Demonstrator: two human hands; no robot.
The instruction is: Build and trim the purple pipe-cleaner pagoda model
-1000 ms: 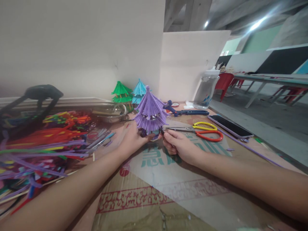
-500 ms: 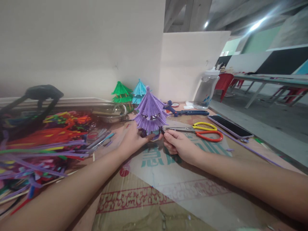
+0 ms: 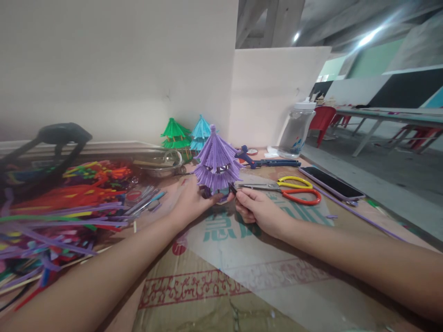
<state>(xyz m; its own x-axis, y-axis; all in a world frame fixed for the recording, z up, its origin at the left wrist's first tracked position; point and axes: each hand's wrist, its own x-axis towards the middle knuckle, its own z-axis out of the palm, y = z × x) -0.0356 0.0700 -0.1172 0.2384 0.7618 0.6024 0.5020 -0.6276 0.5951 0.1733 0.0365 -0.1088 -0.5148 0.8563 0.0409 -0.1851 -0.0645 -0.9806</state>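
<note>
A purple two-tiered pavilion model point(image 3: 217, 159), its roofs made of fuzzy pipe cleaners, stands upright on the table in front of me. My left hand point(image 3: 194, 200) grips its base from the left, thumb laid along the front edge. Beside the base on the right, my right hand point(image 3: 254, 205) is closed in a pinch on a thin dark stick point(image 3: 232, 188), whose tip points toward the pavilion's lower posts. Whether the tip touches them I cannot tell. Scissors point(image 3: 299, 190) with yellow and red handles lie just beyond my right hand.
Green point(image 3: 176, 133) and blue point(image 3: 200, 131) pavilion models stand at the back. A glue gun point(image 3: 247, 157), a water bottle point(image 3: 297, 129) and a phone point(image 3: 330, 182) lie or stand toward the right. Colourful pipe cleaners point(image 3: 69, 198) heap up on the left, near a glass bowl point(image 3: 157, 166).
Almost nothing differs. The dark stick at my right fingertips shows at a slightly different angle, and both hands stay around the pavilion's base.
</note>
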